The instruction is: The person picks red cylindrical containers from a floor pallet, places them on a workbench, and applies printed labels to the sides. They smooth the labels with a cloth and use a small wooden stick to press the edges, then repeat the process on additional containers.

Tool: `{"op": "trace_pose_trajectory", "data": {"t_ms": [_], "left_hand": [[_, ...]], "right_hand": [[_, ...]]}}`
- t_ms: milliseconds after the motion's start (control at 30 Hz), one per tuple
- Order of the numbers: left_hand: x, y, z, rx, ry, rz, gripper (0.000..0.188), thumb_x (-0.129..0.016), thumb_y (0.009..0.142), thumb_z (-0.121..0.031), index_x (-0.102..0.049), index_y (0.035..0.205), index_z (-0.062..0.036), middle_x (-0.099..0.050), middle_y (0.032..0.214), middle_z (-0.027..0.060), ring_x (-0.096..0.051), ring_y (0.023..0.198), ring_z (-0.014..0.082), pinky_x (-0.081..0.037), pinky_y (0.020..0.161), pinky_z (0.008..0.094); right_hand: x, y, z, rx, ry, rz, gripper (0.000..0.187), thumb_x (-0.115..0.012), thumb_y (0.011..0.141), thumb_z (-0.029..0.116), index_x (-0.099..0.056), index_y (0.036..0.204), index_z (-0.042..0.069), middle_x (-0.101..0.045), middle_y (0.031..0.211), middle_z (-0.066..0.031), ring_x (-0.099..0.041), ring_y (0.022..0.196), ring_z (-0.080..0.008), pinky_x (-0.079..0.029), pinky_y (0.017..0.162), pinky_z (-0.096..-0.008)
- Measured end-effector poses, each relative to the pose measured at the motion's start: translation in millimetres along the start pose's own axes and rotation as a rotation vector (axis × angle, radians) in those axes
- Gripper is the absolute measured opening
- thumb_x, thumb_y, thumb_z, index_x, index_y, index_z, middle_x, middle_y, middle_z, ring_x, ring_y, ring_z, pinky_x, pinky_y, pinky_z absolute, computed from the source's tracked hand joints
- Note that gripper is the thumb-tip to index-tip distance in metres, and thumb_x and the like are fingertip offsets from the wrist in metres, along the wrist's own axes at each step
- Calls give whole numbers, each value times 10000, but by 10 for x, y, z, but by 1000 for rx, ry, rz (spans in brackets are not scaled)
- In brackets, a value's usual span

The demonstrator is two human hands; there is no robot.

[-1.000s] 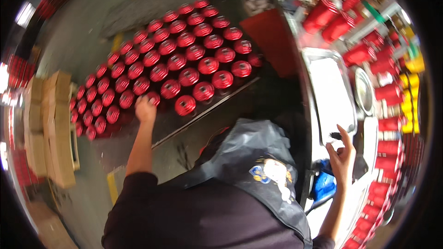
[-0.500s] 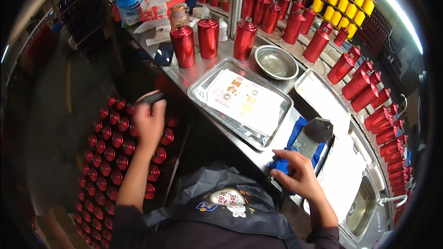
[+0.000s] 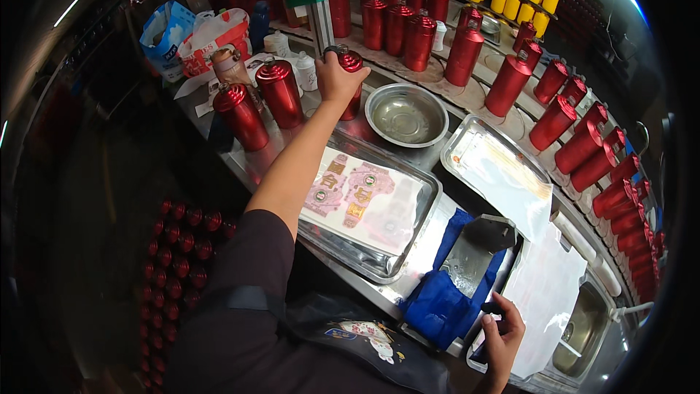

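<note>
Head view: your left hand (image 3: 341,82) has left the low-set bottles (image 3: 173,284) for the desk (image 3: 429,252).
Red bottle (image 3: 353,107): upright beyond the tray (image 3: 432,201), left of the steel bowl (image 3: 410,118); your grip now wraps its top.
Blue cloth (image 3: 437,306): your right hand (image 3: 504,332) sits just right, half-curled; whether it holds the dark piece (image 3: 492,309), I cannot tell.

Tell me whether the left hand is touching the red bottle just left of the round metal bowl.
Touching. The head view shows the left hand closed around the upper part of the red bottle, no gap showing between them.
</note>
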State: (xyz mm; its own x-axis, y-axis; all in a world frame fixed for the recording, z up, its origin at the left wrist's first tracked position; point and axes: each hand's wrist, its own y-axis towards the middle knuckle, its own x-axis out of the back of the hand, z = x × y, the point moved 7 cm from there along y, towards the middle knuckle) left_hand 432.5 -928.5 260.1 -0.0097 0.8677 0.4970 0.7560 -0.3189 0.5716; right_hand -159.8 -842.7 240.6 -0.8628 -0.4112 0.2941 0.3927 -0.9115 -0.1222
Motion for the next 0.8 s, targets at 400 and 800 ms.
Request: {"op": "trace_pose_trajectory", "data": {"t_ms": [400,800], "left_hand": [[1338,-459,-634,-136,-612,135,581,-904,722,-135,-565,1184,-42,-644,1110,53,-627,991,137,-520,903,307],[802,-2932,-1704,972,-1634,1252,794,-670,888,-563,-489,1388,27,-585,1329,237,-591,1228,364,-504,1044,501]], "right_hand": [[-319,200,147,37,-55,122,431,-744,830,79,-660,1242,-16,-663,986,-56,-535,692,-46,-412,595,-186],[-916,-87,536,521,9,201,1170,-869,783,224,-65,1598,-15,-439,1533,-214,-504,1359,-278,-379,1119,-358]]}}
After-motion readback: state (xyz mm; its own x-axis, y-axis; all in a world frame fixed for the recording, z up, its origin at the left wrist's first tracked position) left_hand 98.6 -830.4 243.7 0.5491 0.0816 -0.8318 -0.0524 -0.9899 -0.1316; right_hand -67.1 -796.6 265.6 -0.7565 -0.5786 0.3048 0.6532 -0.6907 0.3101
